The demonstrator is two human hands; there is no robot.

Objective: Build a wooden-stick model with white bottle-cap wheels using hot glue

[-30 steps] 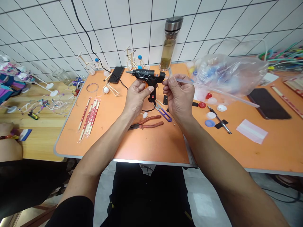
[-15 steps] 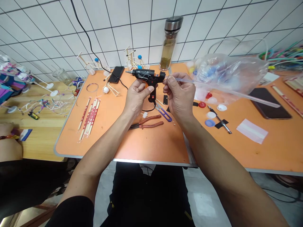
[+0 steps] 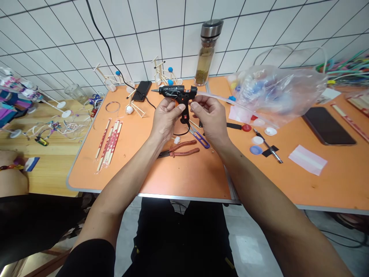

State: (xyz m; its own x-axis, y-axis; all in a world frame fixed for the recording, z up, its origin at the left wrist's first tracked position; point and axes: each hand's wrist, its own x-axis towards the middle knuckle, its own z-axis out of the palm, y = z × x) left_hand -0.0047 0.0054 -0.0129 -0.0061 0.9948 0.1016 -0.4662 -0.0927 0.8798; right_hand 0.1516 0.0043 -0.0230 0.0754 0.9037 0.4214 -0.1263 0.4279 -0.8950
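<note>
1 blk plastic glue gun [image 3: 173,91] over orange table [image 3: 187,181], 1 translucent rod [image 3: 216,97] at rear; L hand [image 3: 165,120] wrapped round gun, R hand [image 3: 212,118] curled, can't tell if pinching. 1 clear metal-lidded bottle [image 3: 206,48]: amber liq. [image 3: 204,61] 1 clear plastic bag [image 3: 300,84]: blue pcs [image 3: 251,87].

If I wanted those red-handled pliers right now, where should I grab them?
The pliers are probably best taken by both handles, from the near table edge: they lie flat, handles spread and pointing right, while the dark head sits beside the left forearm.
</note>
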